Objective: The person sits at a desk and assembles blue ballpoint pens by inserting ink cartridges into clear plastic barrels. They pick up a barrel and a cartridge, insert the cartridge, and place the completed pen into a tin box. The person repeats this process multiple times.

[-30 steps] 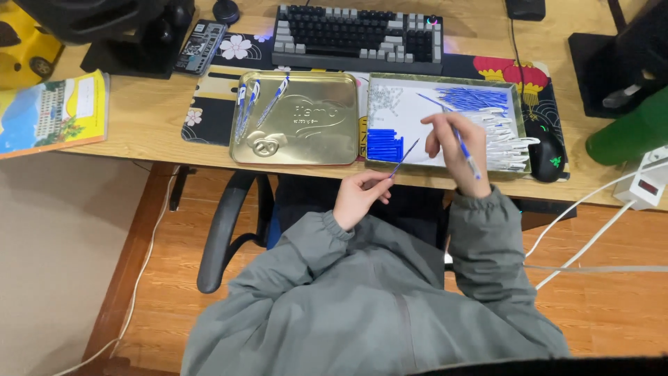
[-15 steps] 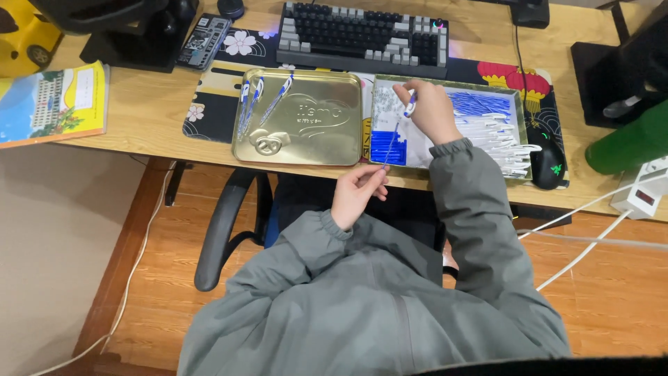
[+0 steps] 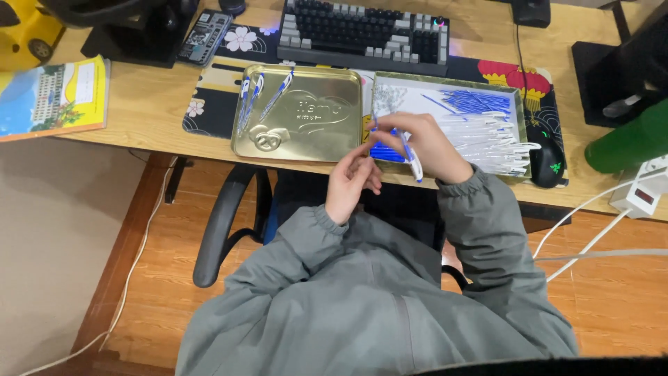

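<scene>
My right hand (image 3: 424,143) holds a white-and-blue pen (image 3: 410,157) slanted over the desk's front edge, in front of an open tin tray (image 3: 518,94). My left hand (image 3: 351,182) is raised just left of it, fingertips drawn together close to the pen; whether they pinch anything is not visible. The tray holds white pen barrels (image 3: 490,143), thin blue refills (image 3: 480,101), blue parts (image 3: 386,153) and small springs (image 3: 390,97). To the left lies a gold tin lid (image 3: 313,115) with a few assembled pens (image 3: 252,97) along its left side.
A keyboard (image 3: 362,31) sits behind the tins. A black mouse (image 3: 550,163), a green bottle (image 3: 626,143) and a power strip (image 3: 643,195) are at the right. A book (image 3: 52,97) and a calculator (image 3: 205,28) lie left. A chair armrest (image 3: 223,223) is below the desk.
My right hand reached into the tray, then drew back toward me with a pen. My left hand stayed near the desk edge and lifted slightly toward the pen.
</scene>
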